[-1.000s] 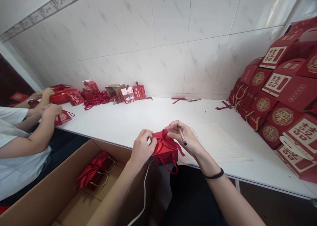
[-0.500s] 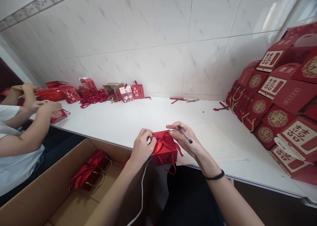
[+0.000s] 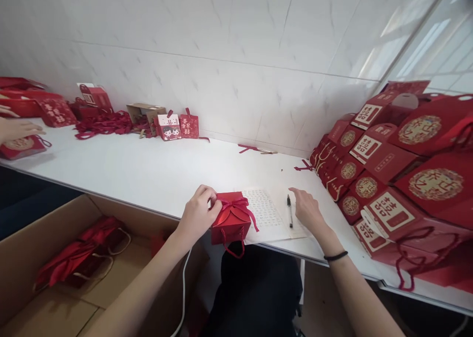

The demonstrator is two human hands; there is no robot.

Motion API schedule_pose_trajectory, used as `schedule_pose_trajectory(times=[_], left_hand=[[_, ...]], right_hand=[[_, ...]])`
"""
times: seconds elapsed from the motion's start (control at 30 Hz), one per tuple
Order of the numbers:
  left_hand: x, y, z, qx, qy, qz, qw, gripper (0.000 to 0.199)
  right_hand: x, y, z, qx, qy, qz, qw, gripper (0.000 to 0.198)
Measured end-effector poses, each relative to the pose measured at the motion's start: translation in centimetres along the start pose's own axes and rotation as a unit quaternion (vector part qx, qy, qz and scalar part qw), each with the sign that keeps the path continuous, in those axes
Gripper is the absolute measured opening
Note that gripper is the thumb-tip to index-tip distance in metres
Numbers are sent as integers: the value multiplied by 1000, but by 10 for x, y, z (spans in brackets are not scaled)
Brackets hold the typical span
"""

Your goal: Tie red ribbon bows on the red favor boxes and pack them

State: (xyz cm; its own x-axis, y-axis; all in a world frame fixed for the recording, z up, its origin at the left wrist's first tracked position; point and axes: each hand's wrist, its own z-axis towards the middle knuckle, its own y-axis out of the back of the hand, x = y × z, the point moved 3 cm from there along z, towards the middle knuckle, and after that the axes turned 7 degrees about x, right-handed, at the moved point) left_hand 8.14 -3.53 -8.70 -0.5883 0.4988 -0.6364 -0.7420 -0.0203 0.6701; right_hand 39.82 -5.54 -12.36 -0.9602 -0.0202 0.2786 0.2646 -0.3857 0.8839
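Clock directions are taken from the red box point(image 3: 232, 223), with 12 o'clock toward the tiled wall point(image 3: 229, 90). The box sits at the near edge of the white surface point(image 3: 155, 174), a ribbon bow point(image 3: 236, 204) across its top. The left hand point(image 3: 201, 209), at 9 o'clock, has thumb and forefinger pinched together at the box's upper edge, by the bow's end; the fingers cover the contact, so whether ribbon alone or card as well is gripped cannot be confirmed. The hold appears meant to steady the box. The right hand point(image 3: 308, 209), at 3 o'clock, is loosely spread with the forefinger extended, and holds nothing visible. Just beside it a pen point(image 3: 290, 214) lies lengthwise from 12 to 6 on a written sheet point(image 3: 260, 233), probably laid there to free the fingers. The box's handled face points to 6 o'clock; its cord handle point(image 3: 234, 251) hangs past the surface edge, which judged practical, as the cord falls clear of the bow. Its long axis reads as running 9 to 3, and one ribbon tail points to 4. At 8 o'clock, a carton point(image 3: 120, 280) contains ribboned red bags point(image 3: 84, 253); at 2 o'clock, printed boxes point(image 3: 384, 159) are stacked against the wall, presumably for support.
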Motion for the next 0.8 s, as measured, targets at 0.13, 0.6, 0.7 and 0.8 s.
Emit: schedule_pose_trajectory(times=[0.13, 0.6, 0.7, 0.8], left_hand=[[-3, -1, -1, 9, 1, -5, 1000, 16], [-5, -2, -2, 12, 2, -16, 1000, 14], [-4, -3, -2, 10, -1, -19, 1000, 15], [-4, -3, -3, 6, -8, -18, 1000, 15]], right_hand=[[54, 15, 5, 48, 18, 215, 975, 27], [142, 6, 11, 262, -22, 525, 809, 39], [145, 7, 15, 229, -35, 522, 821, 35], [148, 10, 18, 237, -11, 496, 836, 26]])
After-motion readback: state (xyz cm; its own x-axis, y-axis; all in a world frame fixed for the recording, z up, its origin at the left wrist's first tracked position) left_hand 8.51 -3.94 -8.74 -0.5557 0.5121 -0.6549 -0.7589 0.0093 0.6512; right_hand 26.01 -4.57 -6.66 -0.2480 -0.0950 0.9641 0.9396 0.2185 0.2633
